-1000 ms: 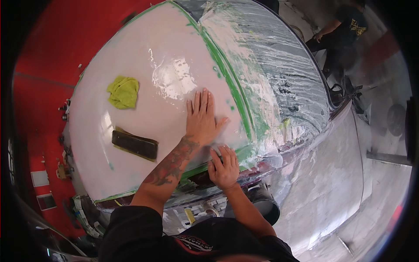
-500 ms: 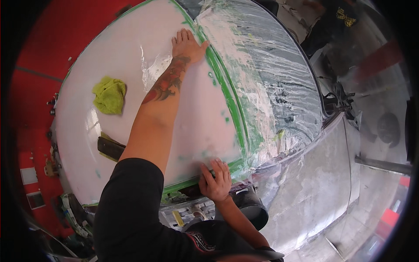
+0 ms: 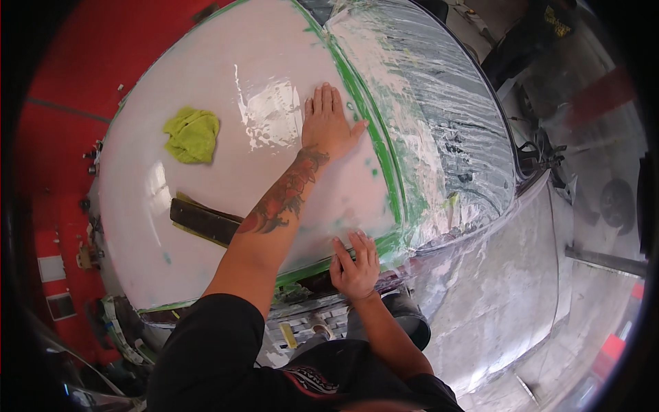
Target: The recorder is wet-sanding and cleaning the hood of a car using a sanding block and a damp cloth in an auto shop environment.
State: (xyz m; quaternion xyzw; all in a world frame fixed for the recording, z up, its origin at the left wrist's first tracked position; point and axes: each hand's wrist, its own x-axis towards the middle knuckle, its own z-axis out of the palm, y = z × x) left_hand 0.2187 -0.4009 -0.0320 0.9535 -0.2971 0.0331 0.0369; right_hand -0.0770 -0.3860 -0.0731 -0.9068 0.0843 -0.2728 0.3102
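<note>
My left hand (image 3: pixel 331 123) lies flat on a car hood (image 3: pixel 261 55) coated in pale pink, its fingers stretched out and thumb spread toward the green band along the hood's rear edge. Close to the hood's near corner, my right hand (image 3: pixel 357 266) rests with spread fingers over the green side edge, holding nothing. Left of my left forearm sits a crumpled yellow-green cloth (image 3: pixel 192 135). Below the cloth lies a long dark sanding block (image 3: pixel 204 218) with yellowish sheet edges; my forearm covers its right end. Glossy reflections show on the wet-looking hood.
Right of the hood, plastic film smeared with whitish residue covers the windshield (image 3: pixel 453 117). A dark bucket (image 3: pixel 415 328) stands on the floor by my right forearm. A yellow block (image 3: pixel 288 335) lies below the hood's near side. Another person in dark clothes (image 3: pixel 528 41) is at the far right.
My left hand has slid nearer to me along the hood's rear edge, still flat. My right hand stays at the near corner. The view has shifted, uncovering more of the sanding block.
</note>
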